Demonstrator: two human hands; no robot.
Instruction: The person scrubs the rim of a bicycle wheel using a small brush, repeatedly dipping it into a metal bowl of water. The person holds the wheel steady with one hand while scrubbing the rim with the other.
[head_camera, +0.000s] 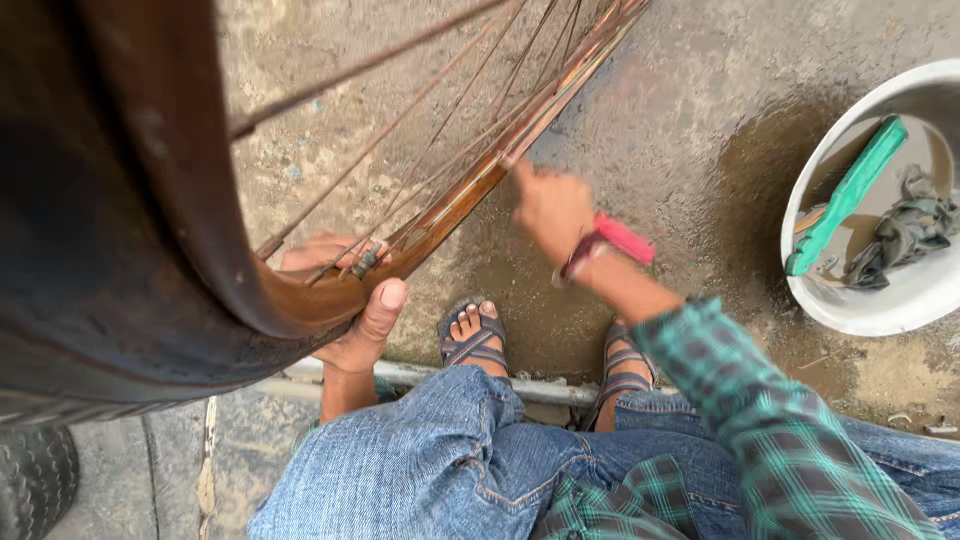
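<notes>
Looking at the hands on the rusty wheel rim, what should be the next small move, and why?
Probably slide the right hand a little further along the rim, while the left hand keeps gripping it near the valve. The right fingertip presses the rim edge, and the tyre appears to lie off the rim on the left.

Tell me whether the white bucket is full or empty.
Neither: the white bucket holds shallow muddy water, a green tool and a wet rag.
</notes>
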